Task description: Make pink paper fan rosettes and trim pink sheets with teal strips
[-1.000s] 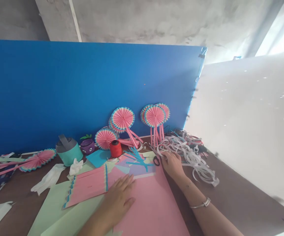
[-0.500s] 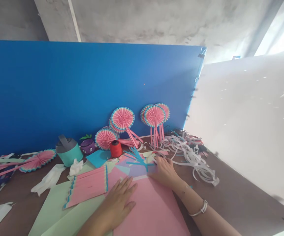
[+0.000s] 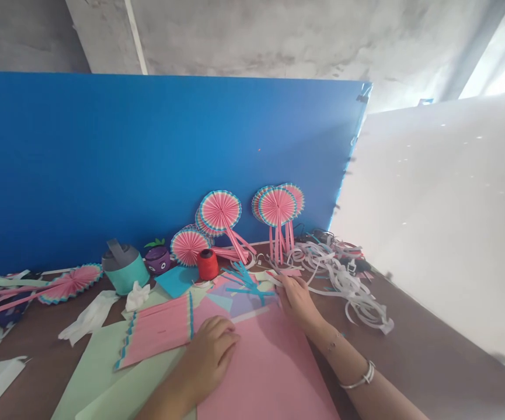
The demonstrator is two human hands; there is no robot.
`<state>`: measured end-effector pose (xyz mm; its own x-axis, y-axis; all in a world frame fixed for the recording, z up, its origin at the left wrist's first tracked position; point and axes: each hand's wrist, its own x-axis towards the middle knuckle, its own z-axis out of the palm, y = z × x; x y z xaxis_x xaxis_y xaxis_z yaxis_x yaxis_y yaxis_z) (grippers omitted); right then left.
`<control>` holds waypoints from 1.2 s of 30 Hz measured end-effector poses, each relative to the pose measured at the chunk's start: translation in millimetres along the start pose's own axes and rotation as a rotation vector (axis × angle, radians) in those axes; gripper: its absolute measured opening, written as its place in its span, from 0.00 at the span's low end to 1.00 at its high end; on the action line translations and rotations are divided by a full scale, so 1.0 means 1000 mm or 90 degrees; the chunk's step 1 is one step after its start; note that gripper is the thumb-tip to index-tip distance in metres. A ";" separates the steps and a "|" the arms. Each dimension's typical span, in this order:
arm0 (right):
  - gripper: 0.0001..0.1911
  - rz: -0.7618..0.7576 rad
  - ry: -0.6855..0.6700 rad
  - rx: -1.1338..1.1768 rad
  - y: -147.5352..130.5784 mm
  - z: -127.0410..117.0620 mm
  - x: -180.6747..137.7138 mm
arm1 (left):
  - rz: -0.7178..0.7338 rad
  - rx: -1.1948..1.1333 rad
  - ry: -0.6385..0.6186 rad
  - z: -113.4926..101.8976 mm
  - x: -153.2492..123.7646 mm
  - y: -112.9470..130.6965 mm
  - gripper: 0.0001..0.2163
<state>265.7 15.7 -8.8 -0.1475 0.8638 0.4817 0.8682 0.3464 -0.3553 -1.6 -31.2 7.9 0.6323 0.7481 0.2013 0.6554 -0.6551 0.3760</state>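
My left hand [image 3: 212, 353] rests on the left edge of a large pink paper sheet [image 3: 265, 361]. Its fingers are loosely curled, the thumb stands apart, and I see nothing in it. Past the sheet's top right corner, my right hand [image 3: 296, 300] is closed, fingertips together beside a pale strip with a reddish edge [image 3: 272, 276]. What those fingers hold is too small to make out. Blue paper strips [image 3: 247, 284] lie fanned out left of my right hand. A pleated pink paper [image 3: 158, 332] with blue edges lies left of my left hand, over light green sheets [image 3: 98, 356].
Pink round paper fans [image 3: 277, 206] lean on the blue partition [image 3: 147, 163]. A red thread spool [image 3: 207, 265], a purple cup [image 3: 157, 259] and a teal container [image 3: 125, 271] stand at the back. White curled strips [image 3: 344, 280] are heaped at the right, near a white panel [image 3: 445, 233].
My left hand has drawn back slightly left, its spread fingers now curled. My right hand has shifted slightly right and its fingers have closed; the ring-shaped roll by its fingertips no longer shows clearly.
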 end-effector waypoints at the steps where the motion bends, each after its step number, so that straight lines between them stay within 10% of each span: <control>1: 0.15 -0.014 0.000 0.014 -0.003 0.000 0.000 | 0.025 -0.010 0.007 0.001 0.000 0.003 0.13; 20: 0.08 -0.328 0.067 0.063 -0.050 0.016 -0.008 | 0.026 -0.098 0.162 0.031 0.000 0.001 0.36; 36: 0.09 -0.358 -0.051 0.061 -0.060 0.011 -0.014 | -0.021 -0.221 0.314 0.022 0.009 0.000 0.05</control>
<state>210.7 -13.4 -2.9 -0.6122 0.5610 0.5572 0.5996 0.7888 -0.1354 13.0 -26.8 -10.6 0.2940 0.7824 0.5490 0.4457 -0.6203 0.6454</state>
